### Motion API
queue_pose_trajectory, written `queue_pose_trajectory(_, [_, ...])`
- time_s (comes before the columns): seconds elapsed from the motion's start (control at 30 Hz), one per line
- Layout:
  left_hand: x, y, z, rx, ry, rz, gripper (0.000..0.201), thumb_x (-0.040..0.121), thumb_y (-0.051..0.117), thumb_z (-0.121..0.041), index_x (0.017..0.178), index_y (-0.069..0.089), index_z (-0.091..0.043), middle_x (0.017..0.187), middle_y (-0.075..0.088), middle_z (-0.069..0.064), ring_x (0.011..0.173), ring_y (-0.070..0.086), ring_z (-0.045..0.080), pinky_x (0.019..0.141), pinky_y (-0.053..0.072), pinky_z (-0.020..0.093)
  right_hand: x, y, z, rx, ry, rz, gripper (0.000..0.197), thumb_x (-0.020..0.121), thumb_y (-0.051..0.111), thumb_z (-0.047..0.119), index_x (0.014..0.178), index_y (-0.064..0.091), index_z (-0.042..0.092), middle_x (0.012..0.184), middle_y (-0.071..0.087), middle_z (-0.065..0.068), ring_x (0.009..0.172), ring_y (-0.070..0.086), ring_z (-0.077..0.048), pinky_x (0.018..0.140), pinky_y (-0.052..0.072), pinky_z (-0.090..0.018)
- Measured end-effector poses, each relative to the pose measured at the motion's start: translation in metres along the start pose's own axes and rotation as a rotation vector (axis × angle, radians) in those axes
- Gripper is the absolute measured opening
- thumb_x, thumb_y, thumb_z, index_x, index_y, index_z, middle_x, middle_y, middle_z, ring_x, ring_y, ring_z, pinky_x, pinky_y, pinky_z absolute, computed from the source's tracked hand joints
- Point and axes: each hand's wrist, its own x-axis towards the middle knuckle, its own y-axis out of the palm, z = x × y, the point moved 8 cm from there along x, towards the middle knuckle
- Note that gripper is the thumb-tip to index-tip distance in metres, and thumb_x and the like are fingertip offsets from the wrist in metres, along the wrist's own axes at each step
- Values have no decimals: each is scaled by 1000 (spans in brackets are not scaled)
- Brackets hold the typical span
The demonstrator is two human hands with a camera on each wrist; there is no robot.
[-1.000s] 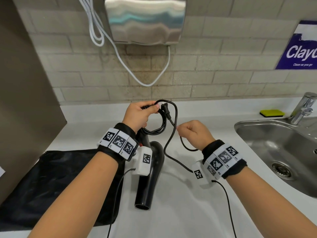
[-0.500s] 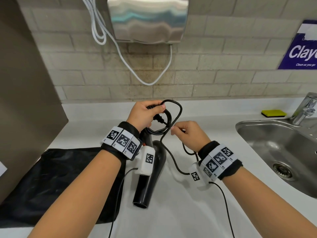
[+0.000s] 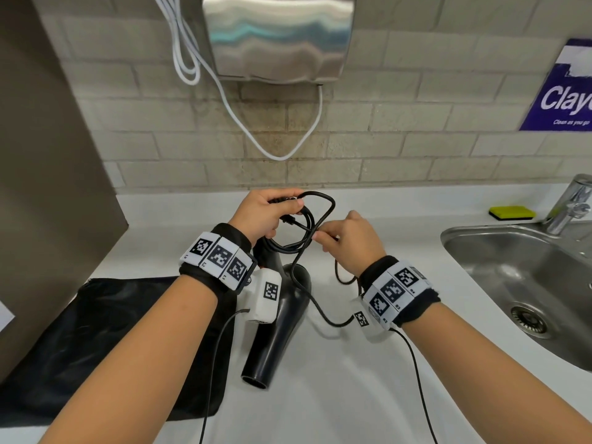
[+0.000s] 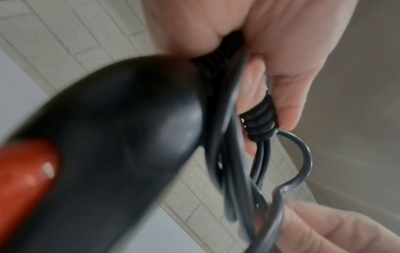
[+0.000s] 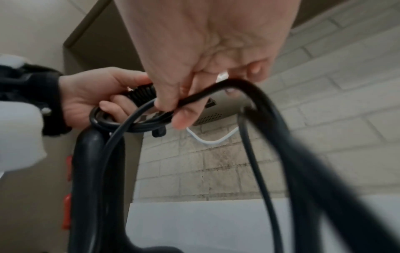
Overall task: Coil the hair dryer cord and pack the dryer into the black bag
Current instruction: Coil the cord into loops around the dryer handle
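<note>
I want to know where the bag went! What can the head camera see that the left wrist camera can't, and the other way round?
Only the head view shows the black bag lying flat on the counter, the sink, the yellow sponge and the wall-mounted metal dryer.

Only the left wrist view shows the red part on the hair dryer, and the ribbed cord end under the left hand.

Both show the hair dryer, the coiled cord, both hands and the tiled wall.
</note>
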Motion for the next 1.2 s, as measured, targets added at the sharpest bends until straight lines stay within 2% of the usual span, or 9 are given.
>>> queue_pose_trajectory(0.17, [-1, -3, 0, -31, 21, -28, 17, 86, 64, -11, 92, 68, -26, 57, 67, -9, 35, 27, 4, 34, 22, 15, -4, 14, 4, 381, 42, 120, 25, 93, 38, 2, 108, 57, 6, 86, 54, 6, 77, 48, -8, 63, 34, -3])
queue_pose_trajectory(0.33, [-2, 3, -2, 13, 29, -13, 16, 85, 66, -13, 92, 68, -26, 59, 68, -9, 37, 27, 6, 36, 23, 17, 0, 5, -7, 533, 116, -75, 17, 86, 56, 5, 100, 54, 15, 65, 52, 9, 54, 47, 0, 55, 38, -10])
queue_pose_trajectory(0.43, [-4, 12, -6, 63, 29, 37, 16, 85, 66, -15, 90, 68, -29, 59, 67, -9, 41, 28, 8, 41, 22, 20, 5, 5, -7, 627, 120, -73, 33, 79, 68, 10, 104, 49, 21, 75, 50, 8, 58, 49, -6, 51, 39, -8])
queue_pose_trajectory(0.57, [-6, 28, -9, 117, 44, 103, 18, 86, 64, -13, 98, 67, -26, 45, 57, -13, 35, 35, 3, 40, 21, 19, 9, 3, 11, 551, -11, -114, 25, 82, 56, -2, 99, 56, 17, 78, 46, 18, 71, 49, 1, 64, 37, 1])
queue_pose_trajectory(0.7, [-10, 30, -12, 127, 58, 95, 21, 87, 64, -13, 107, 67, -20, 44, 55, -16, 33, 41, -1, 36, 26, 13, 9, 13, -5, 514, 200, -12, 17, 85, 51, 8, 73, 61, 2, 66, 56, -4, 58, 49, -14, 55, 40, -18])
queue_pose_trajectory(0.8, [-12, 25, -14, 79, 83, 57, 19, 87, 63, -11, 104, 66, -18, 57, 63, -11, 34, 45, -4, 35, 28, 10, 4, 22, -15, 485, 279, 201, 32, 88, 55, 28, 61, 52, 11, 59, 53, -4, 55, 48, -17, 58, 42, -27])
queue_pose_trajectory(0.9, [-11, 16, -12, 66, 105, -2, 14, 87, 64, -14, 97, 68, -24, 75, 67, 0, 32, 38, 0, 35, 27, 12, -2, 31, -19, 630, 280, 396, 19, 92, 51, 24, 74, 57, 24, 74, 58, -6, 67, 54, -16, 63, 44, -22])
queue_pose_trajectory(1.07, [-9, 8, -7, 2, 85, -47, 14, 86, 65, -13, 96, 69, -22, 78, 69, 4, 32, 32, 2, 34, 25, 14, -2, 25, -63, 433, 357, 265, 21, 93, 48, 22, 74, 53, 17, 68, 51, -3, 57, 49, -16, 57, 43, -22])
queue_pose_trajectory(1.2, [-6, 0, -2, -54, 56, -89, 20, 86, 65, -11, 105, 68, -14, 72, 68, 2, 30, 30, 2, 33, 24, 13, -21, 33, -117, -24, 607, 317, 32, 98, 33, 19, 104, 60, 2, 105, 60, -20, 99, 57, -31, 80, 44, -32])
